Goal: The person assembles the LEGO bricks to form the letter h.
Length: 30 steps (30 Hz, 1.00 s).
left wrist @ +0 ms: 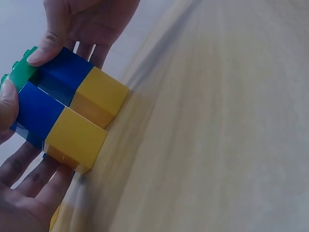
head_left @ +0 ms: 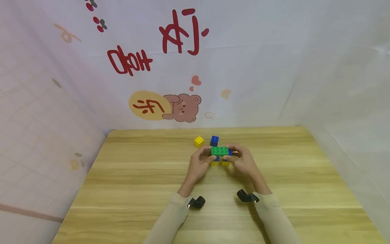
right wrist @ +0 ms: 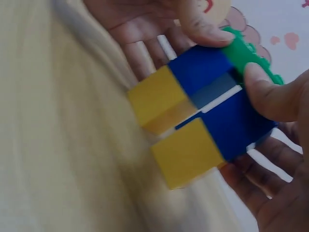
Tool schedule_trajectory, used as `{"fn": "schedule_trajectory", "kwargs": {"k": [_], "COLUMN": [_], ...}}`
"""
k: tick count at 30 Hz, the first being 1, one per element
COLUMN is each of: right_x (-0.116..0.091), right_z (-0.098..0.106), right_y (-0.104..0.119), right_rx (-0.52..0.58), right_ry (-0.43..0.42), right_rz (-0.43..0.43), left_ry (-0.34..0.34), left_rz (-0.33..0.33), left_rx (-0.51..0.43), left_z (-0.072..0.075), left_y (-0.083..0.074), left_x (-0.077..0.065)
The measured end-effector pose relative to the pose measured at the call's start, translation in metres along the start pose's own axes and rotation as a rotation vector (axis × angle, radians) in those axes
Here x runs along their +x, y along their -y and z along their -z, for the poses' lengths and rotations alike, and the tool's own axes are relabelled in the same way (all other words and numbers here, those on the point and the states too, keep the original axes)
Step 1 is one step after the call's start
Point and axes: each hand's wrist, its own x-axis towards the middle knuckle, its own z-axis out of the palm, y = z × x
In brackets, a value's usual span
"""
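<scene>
Both hands hold a toy brick stack: a green brick (head_left: pixel 219 150) bridges two side-by-side columns, each a blue brick (left wrist: pixel 41 113) above a yellow brick (left wrist: pixel 77 137). My left hand (head_left: pixel 198 163) grips it from the left, thumb on the front near the green brick and fingers behind. From the other side my right hand (head_left: pixel 245 162) grips it likewise, its thumb (right wrist: pixel 265 89) where green meets blue. A narrow gap parts the columns. In the wrist views the yellow bottoms are close over the wooden table (head_left: pixel 152 176).
Behind the hands on the table lie a loose yellow brick (head_left: pixel 199 141) and a loose blue brick (head_left: pixel 214 140). White printed cloth (head_left: pixel 243 67) rises along the back and sides. A black wrist mount (head_left: pixel 196 202) sticks out from the left sleeve, another (head_left: pixel 247 196) from the right.
</scene>
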Motion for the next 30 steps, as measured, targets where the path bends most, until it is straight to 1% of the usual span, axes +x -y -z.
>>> {"fn": "schedule_trajectory", "kwargs": {"k": [2,4,5,7,10,16,22,26,30], "right_x": [-0.002,-0.003,-0.003,-0.004,-0.006,-0.008,-0.009,-0.008,-0.009], "right_z": [-0.002,-0.005,-0.007,-0.009,-0.011,-0.009,-0.008,-0.008,-0.010], "right_y": [-0.002,-0.004,-0.005,-0.007,-0.010,-0.011,-0.011,-0.011,-0.011], "right_rx": [0.009,0.018,0.022,0.023,0.023,0.014,0.022,0.021,0.023], "right_ry": [-0.019,-0.032,-0.036,-0.045,-0.051,-0.058,-0.060,-0.056,-0.066], "right_rz": [0.014,0.026,0.034,0.045,0.044,0.030,0.012,0.009,0.001], "left_ry": [0.021,0.032,0.031,0.036,0.027,0.030,0.081,0.110,0.112], "left_rz": [0.001,0.006,0.012,0.032,0.041,0.042,0.049,0.054,0.061], "left_rx": [0.013,0.015,0.018,0.025,0.029,0.024,0.029,0.050,0.089], "left_z": [0.002,0.003,0.004,0.004,0.004,0.004,0.009,0.014,0.020], "left_y": [-0.012,-0.016,-0.014,-0.005,0.009,0.007,0.002,0.000,-0.001], "left_x": [-0.003,-0.004,-0.004,-0.001,0.001,0.001,-0.001,-0.001,-0.001]}}
